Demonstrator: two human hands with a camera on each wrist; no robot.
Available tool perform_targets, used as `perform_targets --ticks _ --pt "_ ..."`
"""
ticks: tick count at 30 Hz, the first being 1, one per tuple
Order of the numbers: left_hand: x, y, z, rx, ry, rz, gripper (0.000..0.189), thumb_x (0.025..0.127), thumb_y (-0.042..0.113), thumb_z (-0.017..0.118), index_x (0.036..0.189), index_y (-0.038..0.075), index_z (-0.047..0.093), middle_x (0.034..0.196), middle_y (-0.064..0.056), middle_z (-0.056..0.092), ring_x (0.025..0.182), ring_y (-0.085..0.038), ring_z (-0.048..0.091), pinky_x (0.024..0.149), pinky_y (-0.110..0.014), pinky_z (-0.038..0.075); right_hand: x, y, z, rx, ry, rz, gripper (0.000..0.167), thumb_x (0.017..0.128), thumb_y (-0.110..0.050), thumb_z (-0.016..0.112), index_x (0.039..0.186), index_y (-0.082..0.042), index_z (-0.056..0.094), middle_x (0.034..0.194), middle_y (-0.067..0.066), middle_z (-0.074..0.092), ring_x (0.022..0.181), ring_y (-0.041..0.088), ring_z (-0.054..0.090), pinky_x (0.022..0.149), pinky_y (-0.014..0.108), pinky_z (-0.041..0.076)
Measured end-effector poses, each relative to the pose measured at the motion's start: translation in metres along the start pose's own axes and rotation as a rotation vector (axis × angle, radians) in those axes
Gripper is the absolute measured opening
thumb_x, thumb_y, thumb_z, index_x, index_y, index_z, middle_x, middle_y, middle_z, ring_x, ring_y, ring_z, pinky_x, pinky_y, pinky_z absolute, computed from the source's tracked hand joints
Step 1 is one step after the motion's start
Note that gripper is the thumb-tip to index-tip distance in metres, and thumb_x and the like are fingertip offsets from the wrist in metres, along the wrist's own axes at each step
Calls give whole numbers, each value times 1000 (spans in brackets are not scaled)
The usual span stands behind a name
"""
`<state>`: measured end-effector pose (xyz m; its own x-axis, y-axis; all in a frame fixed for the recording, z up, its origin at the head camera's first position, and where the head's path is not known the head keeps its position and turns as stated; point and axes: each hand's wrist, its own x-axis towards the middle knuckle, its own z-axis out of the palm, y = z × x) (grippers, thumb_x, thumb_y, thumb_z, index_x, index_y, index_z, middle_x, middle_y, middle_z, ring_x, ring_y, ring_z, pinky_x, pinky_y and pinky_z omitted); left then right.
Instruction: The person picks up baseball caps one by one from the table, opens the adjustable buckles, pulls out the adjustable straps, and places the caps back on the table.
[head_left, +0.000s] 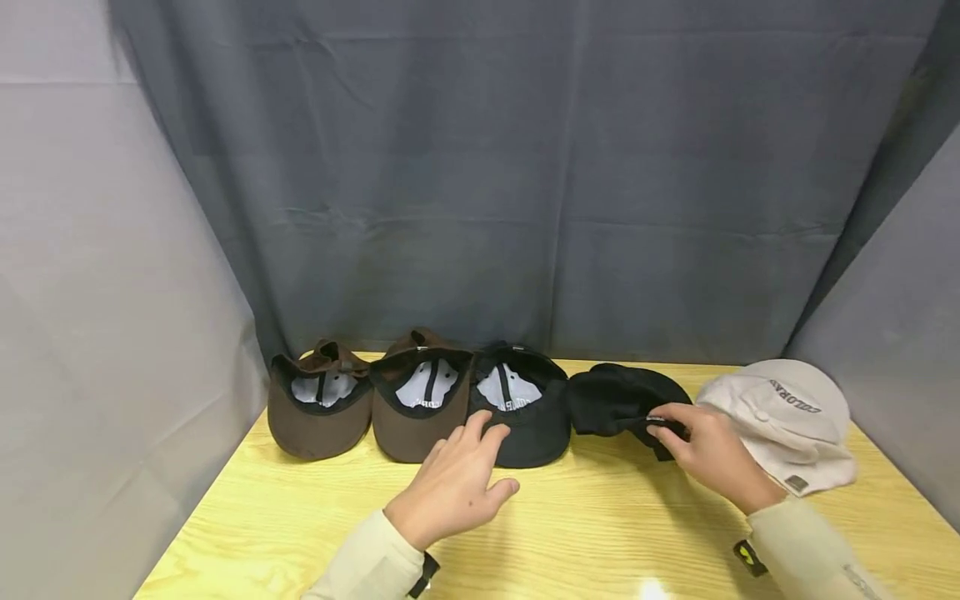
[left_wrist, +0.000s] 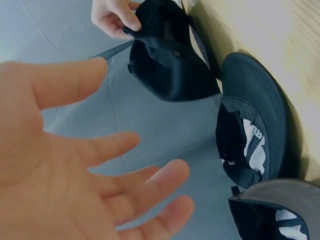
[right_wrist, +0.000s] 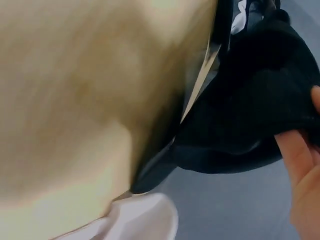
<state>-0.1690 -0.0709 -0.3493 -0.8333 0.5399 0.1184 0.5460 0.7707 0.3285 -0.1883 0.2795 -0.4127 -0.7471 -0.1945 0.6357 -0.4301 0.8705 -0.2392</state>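
The right hand (head_left: 712, 454) pinches the soft, light black cap (head_left: 618, 400) by its back strap, a sound hold, while the left hand (head_left: 453, 483) lies open-fingered on the desk (head_left: 585, 533) near it.

Head high; wrists close, caps (head_left: 517, 400) shared

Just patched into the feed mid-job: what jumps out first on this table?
A row of caps lines the back of the yellow wooden table: two brown ones upside down at the left, a black one upside down beside them, a crumpled black cap, and a cream cap at the right end. The right hand pinches the crumpled black cap's edge; the left hand lies open by the upturned black cap.
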Motion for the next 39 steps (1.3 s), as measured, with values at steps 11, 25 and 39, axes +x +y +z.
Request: perform_targets --ticks 11,25,39 --pt "-3 -3 -1 12 -53 6 56 91 36 66 139 10 52 152 -16 41 127 -33 55 98 -54 47 -29 17 -3 57 -474 58 19 79 -16 79 90 -20 64 88 -10 65 78 1 57 69 29 49" --pt "-5 -5 -1 19 -100 8 58 92 39 65 141 12 50 154 -15 39 129 -34 54 100 -54 45 -14 -9 12 -73 -469 176 31 85 -25 77 106 -8 61 101 8 62 88 19 62 73 38 52" --pt "-8 -6 -1 26 -139 1 57 93 39 64 142 13 49 155 -15 38 130 -33 53 102 -54 45 2 10 22 -45 -809 323 71 90 -39 68 141 6 47 135 38 48 125 59 46 97 65 43"
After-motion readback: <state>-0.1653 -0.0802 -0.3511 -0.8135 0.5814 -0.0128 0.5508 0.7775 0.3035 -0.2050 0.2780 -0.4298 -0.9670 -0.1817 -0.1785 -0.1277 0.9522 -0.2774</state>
